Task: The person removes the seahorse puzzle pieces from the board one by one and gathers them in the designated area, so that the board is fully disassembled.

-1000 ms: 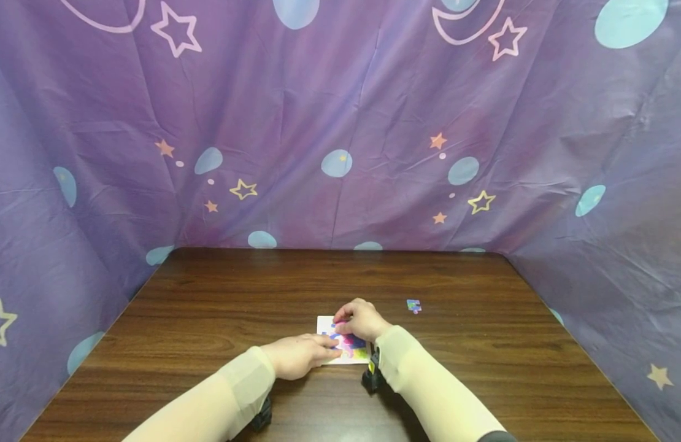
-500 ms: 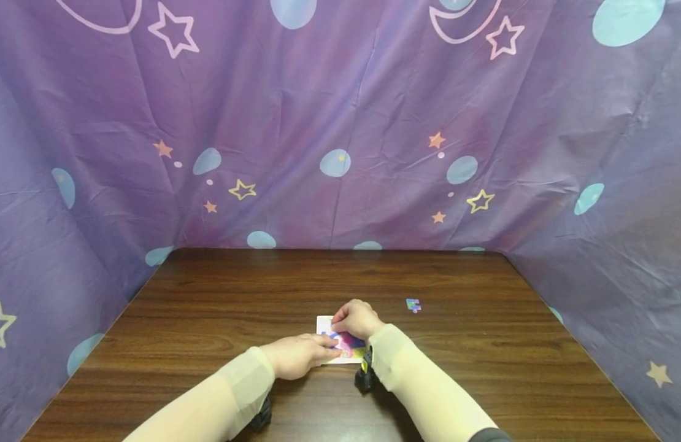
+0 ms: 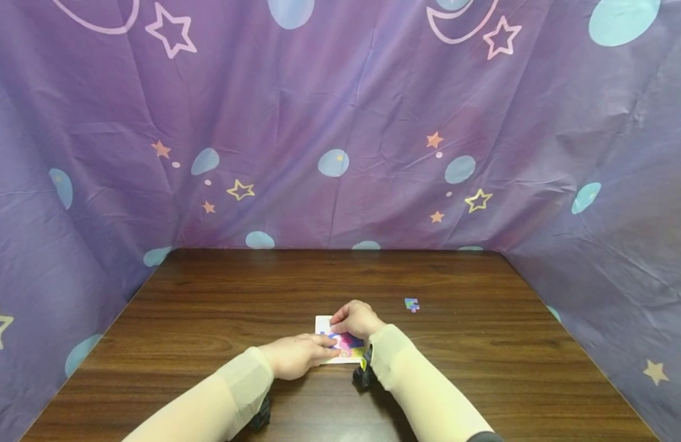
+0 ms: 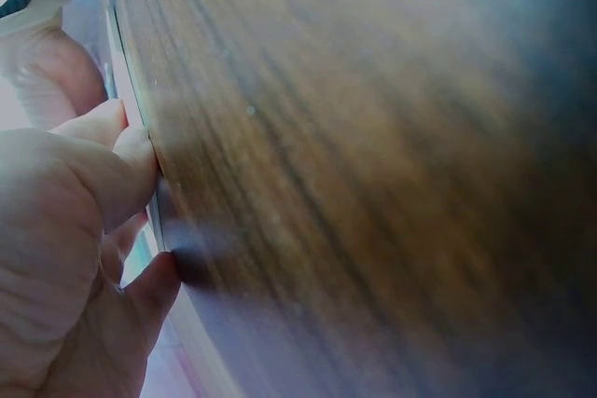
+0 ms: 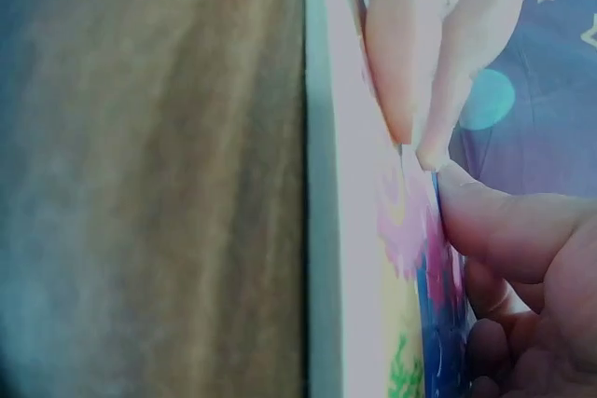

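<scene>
A small puzzle board with a white border and a pink, blue and yellow picture lies near the middle of the table. My left hand rests on its left side with fingers extended; in the left wrist view the thumb touches by the board's edge. Over the board's upper part, my right hand has thumb and index finger together on a puzzle piece, mostly hidden by the fingers. In the right wrist view the right thumb bears on the colourful puzzle surface, close to the left fingertips.
One loose blue-green puzzle piece lies on the brown wooden table, right of and beyond the board. A purple curtain with stars and moons surrounds the back and sides. Dark camera mounts hang under the wrists.
My right hand has shifted slightly left and down over the board; the pink piece seen at its fingertips earlier is now mostly covered. My left hand stays in place.
</scene>
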The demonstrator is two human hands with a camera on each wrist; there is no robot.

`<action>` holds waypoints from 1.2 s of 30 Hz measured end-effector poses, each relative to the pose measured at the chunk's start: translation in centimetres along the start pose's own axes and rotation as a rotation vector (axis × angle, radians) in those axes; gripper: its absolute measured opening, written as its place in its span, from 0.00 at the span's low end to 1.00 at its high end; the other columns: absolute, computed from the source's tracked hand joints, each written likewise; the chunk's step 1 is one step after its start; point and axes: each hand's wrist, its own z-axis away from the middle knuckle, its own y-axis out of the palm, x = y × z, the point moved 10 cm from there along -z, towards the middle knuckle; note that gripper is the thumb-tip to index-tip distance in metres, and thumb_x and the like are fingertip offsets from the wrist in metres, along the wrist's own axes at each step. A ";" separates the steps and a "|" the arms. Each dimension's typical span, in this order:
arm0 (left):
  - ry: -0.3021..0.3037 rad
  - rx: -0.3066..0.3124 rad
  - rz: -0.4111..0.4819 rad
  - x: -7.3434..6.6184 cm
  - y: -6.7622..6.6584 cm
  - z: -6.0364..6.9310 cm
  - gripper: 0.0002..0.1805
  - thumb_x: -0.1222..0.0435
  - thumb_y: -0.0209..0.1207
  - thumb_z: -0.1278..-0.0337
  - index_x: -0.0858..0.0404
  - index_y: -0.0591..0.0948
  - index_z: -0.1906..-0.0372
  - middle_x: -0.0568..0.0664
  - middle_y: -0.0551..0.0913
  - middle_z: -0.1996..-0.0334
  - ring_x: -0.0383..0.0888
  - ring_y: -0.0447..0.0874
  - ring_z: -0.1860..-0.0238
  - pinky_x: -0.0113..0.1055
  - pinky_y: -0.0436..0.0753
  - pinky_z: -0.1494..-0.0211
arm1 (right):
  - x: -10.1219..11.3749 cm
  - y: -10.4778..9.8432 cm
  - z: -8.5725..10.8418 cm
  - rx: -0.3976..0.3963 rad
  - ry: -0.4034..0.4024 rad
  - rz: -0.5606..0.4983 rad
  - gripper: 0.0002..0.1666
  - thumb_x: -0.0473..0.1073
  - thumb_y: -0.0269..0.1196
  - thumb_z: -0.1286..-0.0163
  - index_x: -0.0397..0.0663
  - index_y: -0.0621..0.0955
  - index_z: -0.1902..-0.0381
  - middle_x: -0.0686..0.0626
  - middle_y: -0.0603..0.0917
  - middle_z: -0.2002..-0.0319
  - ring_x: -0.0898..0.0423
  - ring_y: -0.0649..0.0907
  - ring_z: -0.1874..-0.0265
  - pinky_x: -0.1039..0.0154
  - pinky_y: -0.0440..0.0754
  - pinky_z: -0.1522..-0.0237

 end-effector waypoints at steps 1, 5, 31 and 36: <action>0.002 -0.003 -0.001 0.0 0.0 0.0 0.22 0.63 0.48 0.28 0.50 0.72 0.33 0.47 0.68 0.32 0.43 0.63 0.31 0.40 0.64 0.30 | 0.0 0.0 0.0 0.002 0.001 0.001 0.08 0.38 0.76 0.53 0.47 0.88 0.73 0.54 0.82 0.69 0.59 0.77 0.69 0.66 0.75 0.65; 0.011 -0.015 -0.002 0.1 0.0 0.0 0.22 0.63 0.47 0.28 0.51 0.72 0.33 0.47 0.69 0.32 0.43 0.63 0.31 0.40 0.65 0.30 | -0.1 0.1 -0.1 0.001 0.015 0.010 0.08 0.37 0.76 0.54 0.49 0.88 0.72 0.52 0.81 0.66 0.57 0.76 0.65 0.63 0.74 0.61; 0.049 -0.034 -0.037 -0.5 -0.3 0.1 0.21 0.65 0.48 0.29 0.54 0.73 0.34 0.50 0.70 0.33 0.46 0.65 0.32 0.40 0.65 0.30 | -0.1 -0.1 0.2 -0.021 -0.035 0.024 0.15 0.37 0.74 0.52 0.55 0.86 0.64 0.57 0.81 0.68 0.53 0.72 0.58 0.55 0.68 0.53; 0.062 -0.028 -0.056 -0.6 -0.3 0.1 0.21 0.65 0.48 0.29 0.54 0.74 0.34 0.50 0.70 0.33 0.46 0.64 0.31 0.39 0.64 0.30 | 0.2 0.0 0.1 0.009 -0.109 0.020 0.11 0.35 0.70 0.45 0.48 0.87 0.62 0.54 0.82 0.65 0.56 0.76 0.60 0.59 0.73 0.52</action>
